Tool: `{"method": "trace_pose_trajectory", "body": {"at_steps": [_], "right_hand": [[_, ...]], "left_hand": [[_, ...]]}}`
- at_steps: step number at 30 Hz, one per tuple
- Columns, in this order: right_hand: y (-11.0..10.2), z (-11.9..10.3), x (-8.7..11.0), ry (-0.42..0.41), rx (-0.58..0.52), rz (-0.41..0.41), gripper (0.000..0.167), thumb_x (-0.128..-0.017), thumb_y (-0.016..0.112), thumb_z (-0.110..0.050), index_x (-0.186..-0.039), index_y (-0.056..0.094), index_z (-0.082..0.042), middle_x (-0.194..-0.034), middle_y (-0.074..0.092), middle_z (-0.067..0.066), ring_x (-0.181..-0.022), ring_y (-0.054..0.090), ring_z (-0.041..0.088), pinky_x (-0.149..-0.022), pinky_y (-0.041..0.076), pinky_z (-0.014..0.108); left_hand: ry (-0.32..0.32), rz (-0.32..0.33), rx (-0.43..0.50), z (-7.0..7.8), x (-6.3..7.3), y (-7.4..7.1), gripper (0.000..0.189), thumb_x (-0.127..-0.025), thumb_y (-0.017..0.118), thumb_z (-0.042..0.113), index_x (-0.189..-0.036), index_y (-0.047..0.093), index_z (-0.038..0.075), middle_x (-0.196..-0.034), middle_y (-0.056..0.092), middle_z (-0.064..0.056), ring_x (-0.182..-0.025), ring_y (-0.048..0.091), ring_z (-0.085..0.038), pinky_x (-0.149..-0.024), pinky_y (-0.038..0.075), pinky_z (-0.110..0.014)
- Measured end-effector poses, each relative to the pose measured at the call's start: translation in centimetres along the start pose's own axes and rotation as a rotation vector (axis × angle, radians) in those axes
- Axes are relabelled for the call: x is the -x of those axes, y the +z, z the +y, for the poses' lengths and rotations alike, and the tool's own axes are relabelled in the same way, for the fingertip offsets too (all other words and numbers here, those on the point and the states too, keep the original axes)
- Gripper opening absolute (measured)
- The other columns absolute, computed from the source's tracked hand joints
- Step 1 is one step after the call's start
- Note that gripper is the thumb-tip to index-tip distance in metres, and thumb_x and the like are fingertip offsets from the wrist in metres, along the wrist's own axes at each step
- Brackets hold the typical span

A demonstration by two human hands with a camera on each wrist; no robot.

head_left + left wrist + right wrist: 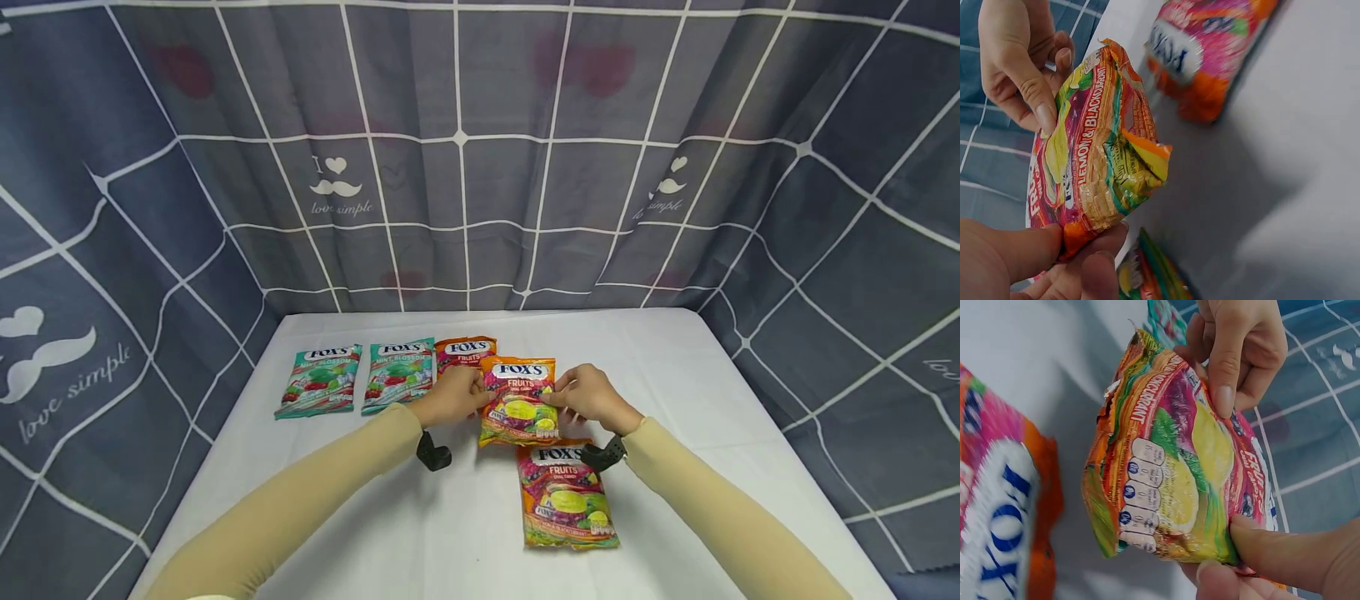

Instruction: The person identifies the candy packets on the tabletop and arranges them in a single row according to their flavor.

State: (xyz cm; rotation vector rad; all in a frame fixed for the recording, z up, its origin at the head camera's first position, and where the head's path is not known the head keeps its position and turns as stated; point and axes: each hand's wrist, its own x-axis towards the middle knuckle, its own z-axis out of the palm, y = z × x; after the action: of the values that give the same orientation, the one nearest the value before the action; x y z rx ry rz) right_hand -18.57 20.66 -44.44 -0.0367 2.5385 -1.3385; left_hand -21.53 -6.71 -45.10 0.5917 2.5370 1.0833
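Between both hands a Fox's fruits candy bag (519, 404), orange and pink with lemon pictures, is held up above the white table. My left hand (455, 395) pinches its left edge between thumb and fingers. On the opposite edge, my right hand (592, 397) pinches it the same way, as the right wrist view also shows. A second fruits candy bag (567, 504) lies flat just below, nearer to me. Behind my left hand, another fruits candy bag (463, 351) lies partly hidden by that hand and the held bag.
Two green Fox's mint candy bags (321, 382) lie side by side at the back left of the white table (360, 508). Dark checked cloth (495, 183) hangs behind the table and along both sides.
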Motion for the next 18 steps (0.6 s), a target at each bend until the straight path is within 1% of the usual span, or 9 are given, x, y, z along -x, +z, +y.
{"method": "trace_pose_trajectory", "body": {"at_steps": [2,3,5,7,9,11,13,15,18], "right_hand": [[-0.4,0.2,-0.7,0.003,-0.006,0.024,0.027,-0.102,0.081,-0.017,-0.105,0.068,0.006,-0.078,0.075,0.014,-0.058,0.067,0.02,-0.055,0.057,0.035],[-0.6,0.3,-1.0,0.005,-0.011,0.034,0.028,-0.101,0.082,-0.017,-0.106,0.068,0.007,-0.079,0.075,0.015,-0.059,0.068,0.022,-0.055,0.057,0.034],[-1.0,0.5,-1.9,-0.002,-0.013,0.053,0.029,-0.102,0.082,-0.017,-0.107,0.068,0.008,-0.08,0.075,0.016,-0.058,0.068,0.022,-0.054,0.056,0.032],[-1.3,0.8,-2.8,0.0,-0.015,0.073,0.03,-0.101,0.082,-0.018,-0.109,0.068,0.008,-0.079,0.074,0.015,-0.059,0.069,0.023,-0.053,0.055,0.03],[-1.6,1.2,-3.6,0.008,-0.018,0.091,0.032,-0.101,0.082,-0.018,-0.111,0.069,0.009,-0.078,0.074,0.015,-0.059,0.07,0.023,-0.053,0.056,0.031],[-1.8,1.6,-4.3,0.022,-0.021,0.107,0.034,-0.102,0.081,-0.018,-0.115,0.069,0.01,-0.077,0.073,0.014,-0.058,0.068,0.02,-0.054,0.055,0.03],[-2.0,2.0,-4.9,0.038,-0.023,0.123,0.035,-0.102,0.081,-0.018,-0.119,0.069,0.011,-0.076,0.073,0.012,-0.059,0.067,0.018,-0.055,0.056,0.031],[-2.1,2.4,-5.6,0.059,-0.023,0.141,0.037,-0.103,0.081,-0.018,-0.122,0.069,0.011,-0.078,0.073,0.011,-0.059,0.066,0.016,-0.056,0.056,0.03],[-2.3,2.9,-6.6,0.093,-0.028,0.17,0.039,-0.102,0.081,-0.018,-0.125,0.07,0.011,-0.079,0.073,0.011,-0.058,0.065,0.015,-0.056,0.055,0.029]], "left_hand": [[-0.017,0.021,0.015,0.2,-1.0,0.1,0.026,-0.109,0.073,0.02,-0.089,0.066,0.004,-0.074,0.071,-0.013,-0.063,0.069,-0.024,-0.059,0.047,-0.025],[-0.03,0.03,0.021,0.3,-1.5,0.1,0.026,-0.108,0.074,0.02,-0.089,0.066,0.004,-0.074,0.07,-0.01,-0.062,0.066,-0.02,-0.058,0.048,-0.025],[-0.04,0.055,0.002,0.4,-2.4,0.0,0.028,-0.108,0.074,0.021,-0.088,0.066,0.003,-0.073,0.067,-0.006,-0.061,0.06,-0.013,-0.059,0.048,-0.024],[-0.049,0.071,-0.023,0.5,-3.3,0.0,0.029,-0.108,0.074,0.022,-0.088,0.067,0.002,-0.071,0.067,-0.006,-0.059,0.06,-0.012,-0.059,0.048,-0.025],[-0.058,0.089,-0.067,0.7,-4.1,0.1,0.03,-0.108,0.074,0.023,-0.087,0.068,0.003,-0.069,0.065,-0.005,-0.06,0.06,-0.013,-0.061,0.046,-0.026],[-0.067,0.103,-0.098,0.9,-4.9,0.3,0.031,-0.108,0.075,0.025,-0.086,0.069,0.004,-0.065,0.066,-0.004,-0.057,0.061,-0.014,-0.064,0.047,-0.028],[-0.077,0.113,-0.12,0.9,-5.8,0.6,0.034,-0.107,0.075,0.025,-0.08,0.067,0.007,-0.061,0.063,-0.002,-0.054,0.059,-0.013,-0.064,0.049,-0.029],[-0.08,0.121,-0.146,0.8,-6.6,0.9,0.042,-0.108,0.075,0.026,-0.071,0.061,0.011,-0.055,0.056,0.001,-0.05,0.055,-0.011,-0.064,0.047,-0.029],[-0.076,0.131,-0.169,0.6,-7.8,1.2,0.056,-0.108,0.074,0.027,-0.059,0.049,0.015,-0.049,0.042,0.004,-0.044,0.043,-0.01,-0.055,0.04,-0.028]]}}
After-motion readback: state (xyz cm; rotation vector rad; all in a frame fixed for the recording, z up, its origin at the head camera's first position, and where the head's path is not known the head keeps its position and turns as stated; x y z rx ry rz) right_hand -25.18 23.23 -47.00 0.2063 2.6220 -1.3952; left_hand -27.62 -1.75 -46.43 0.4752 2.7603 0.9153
